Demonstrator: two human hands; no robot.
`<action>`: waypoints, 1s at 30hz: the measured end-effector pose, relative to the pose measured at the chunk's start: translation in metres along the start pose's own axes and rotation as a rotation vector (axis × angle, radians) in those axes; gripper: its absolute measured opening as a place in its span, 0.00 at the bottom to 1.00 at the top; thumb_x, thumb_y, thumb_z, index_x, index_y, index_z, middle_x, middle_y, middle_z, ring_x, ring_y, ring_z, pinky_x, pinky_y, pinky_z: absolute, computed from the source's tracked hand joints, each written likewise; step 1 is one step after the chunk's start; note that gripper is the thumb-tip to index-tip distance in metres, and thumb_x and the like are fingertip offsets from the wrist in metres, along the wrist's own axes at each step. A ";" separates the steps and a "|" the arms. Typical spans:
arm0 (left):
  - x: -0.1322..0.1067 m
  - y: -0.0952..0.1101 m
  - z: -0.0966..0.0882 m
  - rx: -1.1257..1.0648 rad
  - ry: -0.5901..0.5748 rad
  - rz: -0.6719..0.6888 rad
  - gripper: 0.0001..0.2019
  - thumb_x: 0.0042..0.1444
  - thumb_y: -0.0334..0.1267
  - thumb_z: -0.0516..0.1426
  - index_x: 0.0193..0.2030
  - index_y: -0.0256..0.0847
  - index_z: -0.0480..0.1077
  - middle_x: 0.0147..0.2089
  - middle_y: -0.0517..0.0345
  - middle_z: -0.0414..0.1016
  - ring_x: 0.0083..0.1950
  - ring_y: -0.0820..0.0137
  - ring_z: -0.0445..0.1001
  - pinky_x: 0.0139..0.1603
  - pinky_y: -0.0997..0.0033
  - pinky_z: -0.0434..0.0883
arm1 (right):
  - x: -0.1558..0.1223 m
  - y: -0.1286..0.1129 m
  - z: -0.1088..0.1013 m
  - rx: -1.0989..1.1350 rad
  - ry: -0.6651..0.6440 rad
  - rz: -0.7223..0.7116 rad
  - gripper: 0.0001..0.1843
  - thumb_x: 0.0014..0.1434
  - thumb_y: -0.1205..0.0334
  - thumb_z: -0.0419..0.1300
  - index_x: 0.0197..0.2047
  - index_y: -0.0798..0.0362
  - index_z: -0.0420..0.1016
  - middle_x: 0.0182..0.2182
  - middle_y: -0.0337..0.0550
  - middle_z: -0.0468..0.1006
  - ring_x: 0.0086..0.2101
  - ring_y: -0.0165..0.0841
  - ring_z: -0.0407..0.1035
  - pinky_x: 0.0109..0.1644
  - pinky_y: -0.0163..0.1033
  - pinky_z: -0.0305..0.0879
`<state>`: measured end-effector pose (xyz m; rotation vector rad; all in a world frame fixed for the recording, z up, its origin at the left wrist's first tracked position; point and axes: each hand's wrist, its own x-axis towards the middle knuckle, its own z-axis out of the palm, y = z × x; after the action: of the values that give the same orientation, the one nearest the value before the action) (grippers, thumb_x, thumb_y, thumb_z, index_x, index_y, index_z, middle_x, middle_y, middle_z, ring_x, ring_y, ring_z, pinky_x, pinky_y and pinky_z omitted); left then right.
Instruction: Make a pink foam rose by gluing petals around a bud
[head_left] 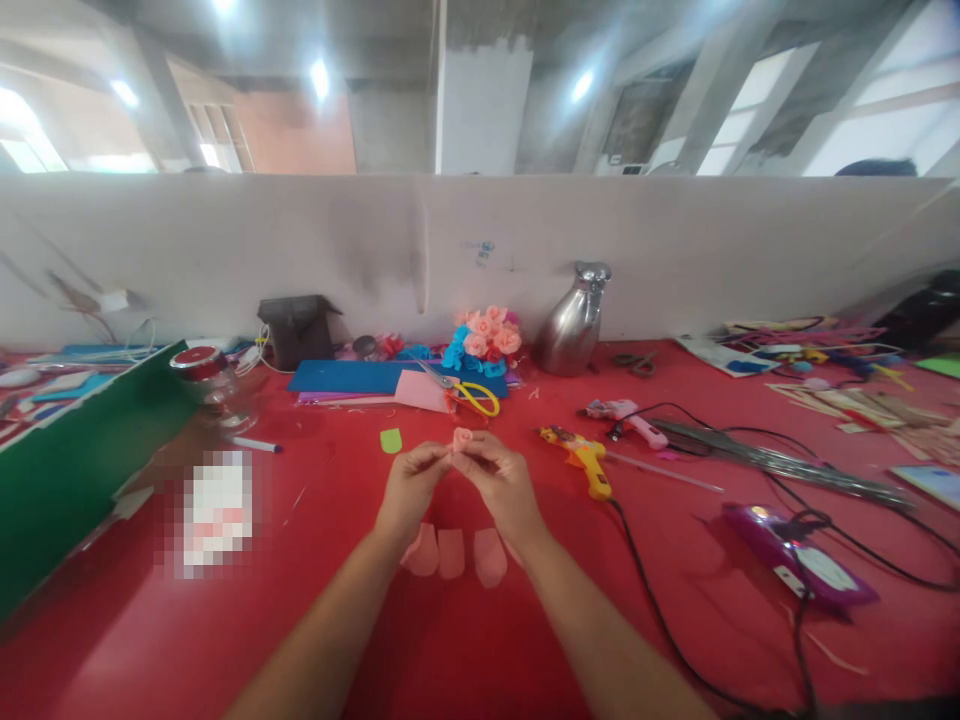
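Between my two hands is a small pink rose (463, 438) of rolled petals, held above the red table. My left hand (411, 486) pinches it from the left with the fingertips closed. From the other side, the thumb and fingers of my right hand (504, 484) are closed around it. Loose pink petal pieces lie below on the table: one petal (451, 554) between my wrists, one petal (490, 557) by my right wrist and another (424, 551) partly behind my left wrist. A yellow-green petal-shaped piece (391, 440) rests just beyond my left hand.
Yellow-handled scissors (477, 398) lie on blue sheets (345, 377), near made flowers (491, 335) and a metal jug (574, 325). Right are a yellow glue gun (589, 465), a pink glue gun (637, 422), cables and a purple power strip (799, 560). A glass jar (214, 385) and green board (82, 480) stand left.
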<state>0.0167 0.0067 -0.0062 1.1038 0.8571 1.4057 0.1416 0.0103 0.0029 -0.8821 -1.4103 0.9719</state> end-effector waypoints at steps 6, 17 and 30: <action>0.003 -0.006 -0.002 -0.203 0.044 -0.136 0.08 0.43 0.38 0.64 0.31 0.38 0.76 0.29 0.58 0.75 0.33 0.73 0.69 0.40 0.73 0.64 | 0.001 0.001 0.002 0.017 0.008 0.093 0.18 0.49 0.56 0.64 0.44 0.49 0.74 0.37 0.42 0.76 0.33 0.32 0.69 0.38 0.38 0.66; 0.005 -0.006 -0.003 -0.377 0.077 -0.275 0.10 0.39 0.38 0.66 0.27 0.36 0.74 0.27 0.59 0.71 0.28 0.79 0.65 0.33 0.78 0.63 | -0.003 -0.004 0.000 -0.039 0.083 0.053 0.15 0.57 0.52 0.56 0.24 0.52 0.66 0.20 0.35 0.64 0.23 0.27 0.60 0.28 0.33 0.59; 0.006 -0.009 -0.004 -0.332 0.048 -0.273 0.11 0.41 0.39 0.65 0.29 0.36 0.72 0.25 0.61 0.68 0.25 0.80 0.63 0.29 0.79 0.61 | -0.002 -0.007 0.002 -0.067 0.096 0.035 0.10 0.54 0.54 0.59 0.31 0.52 0.69 0.24 0.36 0.70 0.26 0.28 0.64 0.30 0.33 0.61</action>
<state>0.0161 0.0140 -0.0153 0.6759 0.7434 1.2909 0.1394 0.0055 0.0090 -0.9931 -1.3561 0.9016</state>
